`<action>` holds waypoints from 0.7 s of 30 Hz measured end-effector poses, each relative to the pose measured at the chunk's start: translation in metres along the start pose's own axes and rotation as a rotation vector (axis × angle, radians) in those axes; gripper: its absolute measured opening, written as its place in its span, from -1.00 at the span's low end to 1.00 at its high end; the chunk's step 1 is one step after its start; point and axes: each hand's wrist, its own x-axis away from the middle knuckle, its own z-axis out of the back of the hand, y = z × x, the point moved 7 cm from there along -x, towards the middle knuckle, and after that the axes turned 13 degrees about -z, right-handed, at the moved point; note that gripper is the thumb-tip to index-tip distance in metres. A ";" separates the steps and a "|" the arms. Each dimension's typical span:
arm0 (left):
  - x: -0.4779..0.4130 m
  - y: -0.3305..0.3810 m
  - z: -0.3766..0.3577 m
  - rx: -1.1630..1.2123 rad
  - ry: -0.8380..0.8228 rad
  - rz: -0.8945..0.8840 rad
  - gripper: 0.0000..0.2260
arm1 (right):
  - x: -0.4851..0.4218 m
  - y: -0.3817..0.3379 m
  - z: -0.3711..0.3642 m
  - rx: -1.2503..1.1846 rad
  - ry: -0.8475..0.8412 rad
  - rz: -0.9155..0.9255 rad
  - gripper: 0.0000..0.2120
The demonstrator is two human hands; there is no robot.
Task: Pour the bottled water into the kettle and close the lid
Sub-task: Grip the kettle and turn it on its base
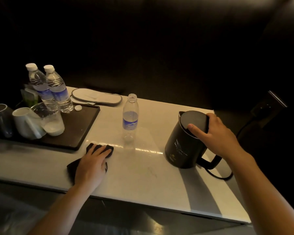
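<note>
A black electric kettle [182, 146] stands at the right of the white counter [143, 170], its lid down. My right hand [214, 133] rests on that lid, thumb over the front edge. An uncapped clear water bottle [130, 116] with a blue label stands upright mid-counter and looks nearly empty. Its white cap [78, 108] lies on the dark tray [81, 131]. My left hand [92, 165] presses flat on a dark cloth [71, 168] near the counter's front edge, left of the bottle.
On the tray stand two full capped bottles [58, 89], a clear plastic cup [49, 119], a white mug [26, 122] and a dark mug [0, 119]. White slippers [97, 97] lie behind. The kettle's cord [219, 175] loops off to the right towards a dark socket box [268, 106].
</note>
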 end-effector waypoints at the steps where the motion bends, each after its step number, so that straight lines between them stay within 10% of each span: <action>1: 0.002 0.006 0.002 0.051 0.045 0.008 -0.62 | 0.001 0.000 0.001 -0.006 0.003 -0.007 -0.05; 12: -0.046 0.203 0.026 1.371 0.368 0.135 -0.65 | 0.017 -0.008 0.001 -0.002 0.069 -0.155 -0.12; 21: -0.077 0.261 -0.034 0.948 0.603 0.079 -0.57 | 0.016 -0.006 0.002 0.015 0.106 -0.157 -0.35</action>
